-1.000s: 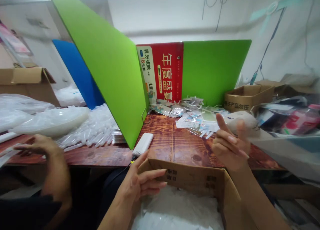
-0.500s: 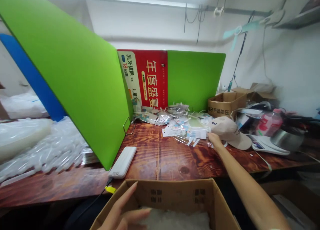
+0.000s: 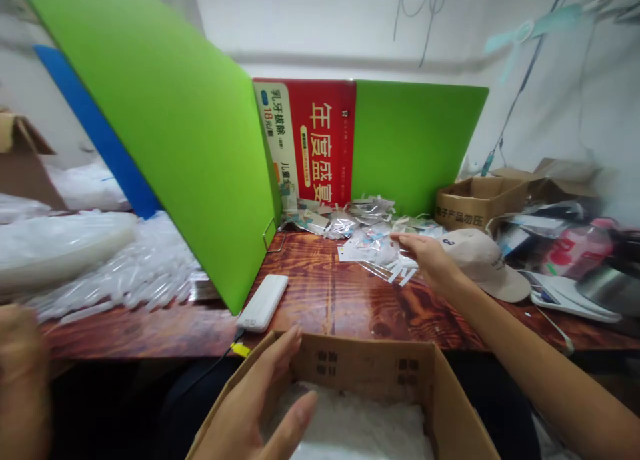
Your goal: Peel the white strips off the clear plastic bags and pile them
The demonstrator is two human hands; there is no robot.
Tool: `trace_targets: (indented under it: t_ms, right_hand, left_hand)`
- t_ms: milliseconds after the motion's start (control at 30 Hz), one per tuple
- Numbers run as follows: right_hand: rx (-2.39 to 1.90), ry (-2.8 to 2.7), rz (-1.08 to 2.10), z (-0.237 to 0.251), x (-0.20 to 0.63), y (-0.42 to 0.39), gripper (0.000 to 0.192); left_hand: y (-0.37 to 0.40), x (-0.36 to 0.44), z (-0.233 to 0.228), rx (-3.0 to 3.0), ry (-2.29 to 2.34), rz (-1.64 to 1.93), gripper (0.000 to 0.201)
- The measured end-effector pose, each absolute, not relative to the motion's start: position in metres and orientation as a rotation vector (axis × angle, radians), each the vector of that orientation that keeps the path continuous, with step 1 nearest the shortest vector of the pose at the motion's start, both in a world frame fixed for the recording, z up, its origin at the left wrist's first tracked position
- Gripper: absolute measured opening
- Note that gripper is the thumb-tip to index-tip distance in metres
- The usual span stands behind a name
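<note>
My left hand point(image 3: 267, 407) reaches over the near left wall of an open cardboard box point(image 3: 360, 353), its thumb and fingers apart. Inside the box lies a mass of whitish, translucent plastic point(image 3: 360, 423); its exact kind is unclear. My right hand point(image 3: 430, 253) stretches across the table to the pile of small clear packets with printed cards point(image 3: 367, 243). Its fingertips are closed together at a clear plastic packet point(image 3: 397, 257) on the pile's right side, partly hidden by the fingers. Beside that hand lies a beige cap point(image 3: 480, 260).
Green panels point(image 3: 165, 140) stand left and behind. A white power bank point(image 3: 263, 303) with a cable lies near the table edge. Bagged plastic point(image 3: 145, 267) covers the left side. A white scale point(image 3: 565, 293) and a carton point(image 3: 480, 197) stand right. Another person's blurred hand point(image 3: 23, 380) shows far left.
My right hand has moved left from beside the cap onto the packets. The left hand has shifted farther over the box. Another person's hand has appeared at far left; the view has turned slightly left.
</note>
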State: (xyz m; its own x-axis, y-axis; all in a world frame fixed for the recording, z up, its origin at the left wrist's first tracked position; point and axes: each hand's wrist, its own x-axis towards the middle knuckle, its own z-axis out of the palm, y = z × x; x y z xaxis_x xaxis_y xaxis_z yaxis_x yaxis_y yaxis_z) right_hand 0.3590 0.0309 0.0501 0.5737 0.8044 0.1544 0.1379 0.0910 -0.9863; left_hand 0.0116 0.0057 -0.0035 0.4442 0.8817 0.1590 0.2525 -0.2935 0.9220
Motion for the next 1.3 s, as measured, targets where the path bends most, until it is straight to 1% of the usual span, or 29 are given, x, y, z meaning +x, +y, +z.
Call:
trace_targets:
  t_ms: [100, 167, 267, 333, 400, 467, 600, 733, 833, 933, 1000, 1133, 1233, 1300]
  right_hand:
    - [-1.277, -1.004, 0.75, 0.07, 0.294, -0.005, 0.028]
    - [-1.162, -1.074, 0.927, 0.074, 0.255, -0.032, 0.035]
    - [-1.02, -1.127, 1.111, 0.068, 0.217, -0.066, 0.038]
    - [-1.019, -1.226, 1.117, 0.062, 0.206, -0.083, 0.036]
    - [-1.04, -1.34, 1.057, 0.058, 0.203, -0.096, 0.032]
    - [-1.064, -1.413, 0.961, 0.055, 0.203, -0.108, 0.03]
    - [-1.13, -1.479, 0.667, 0.047, 0.203, -0.124, 0.03]
    - [-1.129, -1.638, 0.293, 0.047, 0.204, -0.119, 0.027]
    - [-1.092, -1.924, 0.079, 0.055, 0.206, -0.107, 0.036]
    - [-1.01, -2.15, -0.078, 0.059, 0.209, -0.098, 0.05]
    - [-0.99, -2.299, -0.144, 0.058, 0.209, -0.096, 0.055]
    - [-1.062, -2.434, -0.142, 0.057, 0.206, -0.096, 0.049]
    - [-1.08, -2.474, -0.118, 0.056, 0.201, -0.094, 0.049]
    - [-1.09, -2.481, -0.104, 0.055, 0.198, -0.093, 0.049]
  left_hand:
    - [-0.001, 0.017, 0.012, 2.085, 1.009, 0.926, 0.076]
    - [-0.001, 0.017, 0.016, 2.219, 1.021, 1.061, 0.08]
    - [-0.003, 0.014, 0.015, 2.319, 1.031, 1.174, 0.072]
    - [-0.005, 0.011, 0.013, 2.339, 0.981, 1.091, 0.06]
    - [-0.008, 0.008, 0.012, 2.341, 0.923, 0.969, 0.052]
    - [-0.01, 0.006, 0.012, 2.348, 0.881, 0.915, 0.051]
    - [-0.011, 0.005, 0.014, 2.36, 0.764, 0.971, 0.054]
    - [-0.009, 0.002, 0.013, 2.377, 0.74, 1.038, 0.055]
    - [-0.009, 0.002, 0.012, 2.383, 0.759, 1.067, 0.051]
    - [-0.01, 0.003, 0.011, 2.505, 0.762, 1.076, 0.055]
    - [-0.01, 0.004, 0.011, 2.648, 0.756, 1.084, 0.058]
    - [-0.009, 0.005, 0.009, 2.829, 0.762, 1.084, 0.057]
    - [-0.008, 0.006, 0.007, 2.841, 0.767, 1.074, 0.056]
    - [-0.008, 0.006, 0.004, 2.747, 0.746, 1.077, 0.054]
